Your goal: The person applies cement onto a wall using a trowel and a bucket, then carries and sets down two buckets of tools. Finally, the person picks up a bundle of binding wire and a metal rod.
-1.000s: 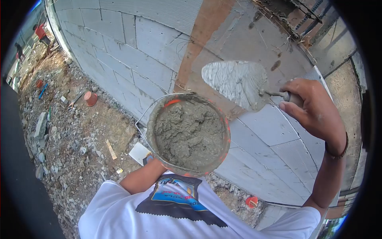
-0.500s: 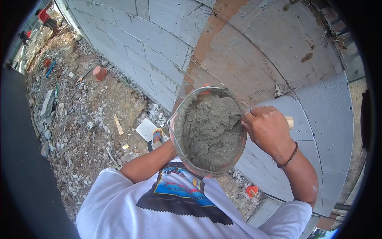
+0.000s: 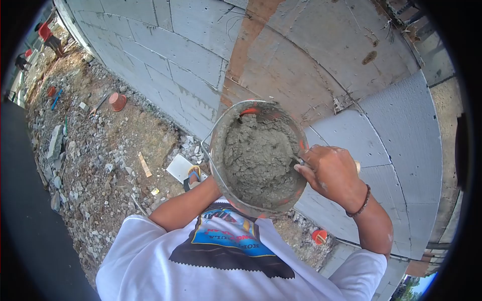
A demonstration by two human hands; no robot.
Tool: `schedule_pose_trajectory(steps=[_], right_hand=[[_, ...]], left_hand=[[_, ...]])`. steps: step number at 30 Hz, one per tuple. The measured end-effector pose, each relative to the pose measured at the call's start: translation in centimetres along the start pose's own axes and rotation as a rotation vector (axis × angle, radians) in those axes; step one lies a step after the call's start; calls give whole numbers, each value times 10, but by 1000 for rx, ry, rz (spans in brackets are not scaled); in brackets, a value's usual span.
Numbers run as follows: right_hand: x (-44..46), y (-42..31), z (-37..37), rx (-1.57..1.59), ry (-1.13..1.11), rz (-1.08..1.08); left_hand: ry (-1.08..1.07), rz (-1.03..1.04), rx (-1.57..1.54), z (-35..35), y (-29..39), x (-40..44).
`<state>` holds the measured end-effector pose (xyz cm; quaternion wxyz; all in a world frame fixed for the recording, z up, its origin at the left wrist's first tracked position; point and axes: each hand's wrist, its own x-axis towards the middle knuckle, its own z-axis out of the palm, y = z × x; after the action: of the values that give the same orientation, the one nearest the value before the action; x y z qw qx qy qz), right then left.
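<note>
Just inside the bucket [image 3: 249, 207], on the side nearest my right hand [image 3: 332, 171], the metal neck of a trowel [image 3: 299, 160] runs out of the mortar [image 3: 258, 148] and into my fist. I have that hand wrapped around the tool, thumb low by the neck; the blade is out of sight, buried just ahead of my fingertips. Across the bucket from this grip, my left forearm [image 3: 193, 201] goes in behind the wall. The left hand itself is hidden, so I cannot tell how it holds on. The wire handle [image 3: 203, 144] curves outside the rim on that far side, well apart from my right fingers.

That unseen support looks to me like the weak point: the load seems heavy, and a hard pry with the blade could tip the bucket out of balance. Wet mortar creeping up the neck could let the tool twist in my fist. An overloaded blade could shed lumps onto the sandalled foot [image 3: 194, 173] below my left arm, or smear the block wall [image 3: 386, 125] beyond my right knuckles.
</note>
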<state>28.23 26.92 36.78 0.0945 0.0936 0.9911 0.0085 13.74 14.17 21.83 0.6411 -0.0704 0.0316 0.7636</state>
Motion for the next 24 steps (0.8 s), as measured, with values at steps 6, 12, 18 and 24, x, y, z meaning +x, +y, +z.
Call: schedule_pose_trajectory(steps=[6, 12, 18, 24], right_hand=[[-1, 0, 8, 56, -95, 12], [-4, 5, 5, 152, -144, -17], [-18, 17, -2, 346, -120, -2], [-36, 22, -70, 442, 81, 60]], left_hand=[[-14, -26, 25, 1, -8, -1], [-53, -20, 40, 11, -6, 5], [-46, 4, 39, 7, 0, 3], [-110, -16, 70, 13, 0, 1]])
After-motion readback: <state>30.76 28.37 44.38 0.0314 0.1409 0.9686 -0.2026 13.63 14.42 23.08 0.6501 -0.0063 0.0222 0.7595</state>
